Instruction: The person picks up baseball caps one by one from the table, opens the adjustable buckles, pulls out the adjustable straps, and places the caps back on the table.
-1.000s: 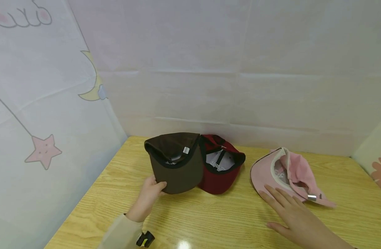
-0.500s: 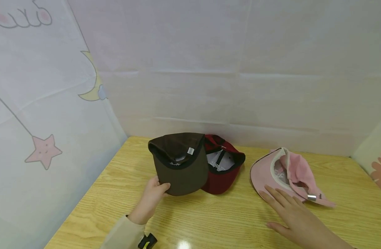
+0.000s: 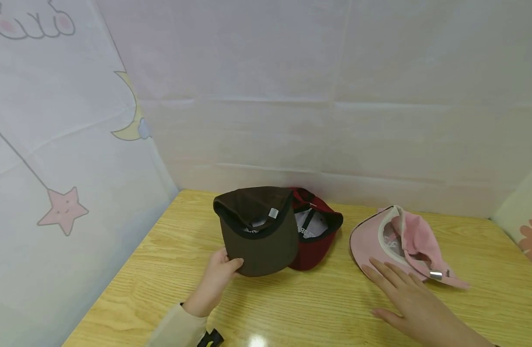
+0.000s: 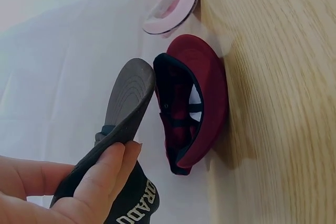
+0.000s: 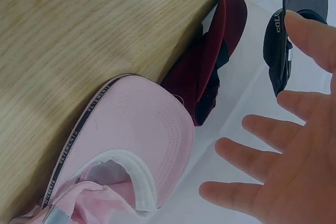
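Observation:
My left hand (image 3: pixel 218 274) pinches the brim edge of a dark brown baseball cap (image 3: pixel 262 250), thumb on the underside of the brim. The cap is tilted so its inside and a white tag face the head camera; light lettering shows on its front in the left wrist view. Behind it, partly covered, a dark red cap (image 3: pixel 314 250) lies crown down on the table. In the left wrist view a gap shows between the two brims. My right hand (image 3: pixel 411 299), fingers straight and spread, hovers just in front of a pink cap (image 5: pixel 142 124) with a metal strap buckle.
The caps are on a wooden table (image 3: pixel 292 313) that meets a pale cloth backdrop (image 3: pixel 335 120) at its far edge. A second patterned cloth (image 3: pixel 53 159) hangs along the left side. A dark wrist strap piece (image 3: pixel 211 338) sits at my left cuff.
My left hand has moved the brown cap to the right and slightly nearer, so it covers more of the red cap. The right hand and the pink cap have stayed put.

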{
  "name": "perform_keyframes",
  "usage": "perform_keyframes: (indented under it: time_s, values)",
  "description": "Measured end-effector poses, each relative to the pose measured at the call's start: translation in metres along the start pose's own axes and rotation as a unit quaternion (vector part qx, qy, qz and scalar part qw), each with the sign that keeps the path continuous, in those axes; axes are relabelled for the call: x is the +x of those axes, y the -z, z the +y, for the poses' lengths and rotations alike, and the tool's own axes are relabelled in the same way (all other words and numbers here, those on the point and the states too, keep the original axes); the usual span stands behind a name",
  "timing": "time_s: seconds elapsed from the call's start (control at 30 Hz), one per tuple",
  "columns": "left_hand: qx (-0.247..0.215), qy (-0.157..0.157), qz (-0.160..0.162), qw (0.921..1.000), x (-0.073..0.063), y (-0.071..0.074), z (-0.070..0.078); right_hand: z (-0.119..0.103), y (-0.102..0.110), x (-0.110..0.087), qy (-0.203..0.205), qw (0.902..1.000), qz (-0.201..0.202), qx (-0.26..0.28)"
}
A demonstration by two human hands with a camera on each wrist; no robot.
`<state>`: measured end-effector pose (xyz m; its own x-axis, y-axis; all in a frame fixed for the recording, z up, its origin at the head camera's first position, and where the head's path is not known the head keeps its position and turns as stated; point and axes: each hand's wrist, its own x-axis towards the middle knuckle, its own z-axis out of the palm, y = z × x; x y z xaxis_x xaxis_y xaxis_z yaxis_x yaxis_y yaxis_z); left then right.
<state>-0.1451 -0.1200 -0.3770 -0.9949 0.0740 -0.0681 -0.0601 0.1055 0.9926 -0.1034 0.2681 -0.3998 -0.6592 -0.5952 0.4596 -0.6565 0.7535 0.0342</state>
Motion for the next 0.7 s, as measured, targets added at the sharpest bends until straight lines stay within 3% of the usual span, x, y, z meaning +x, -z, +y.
perform_keyframes:
  time_s: [0.7]
  values:
    - [-0.014,0.001,-0.044,0.9989,-0.0093,-0.0081,0.0008,-0.0033,-0.0010,0.0036,-0.009,0.9999,-0.005,0.013]
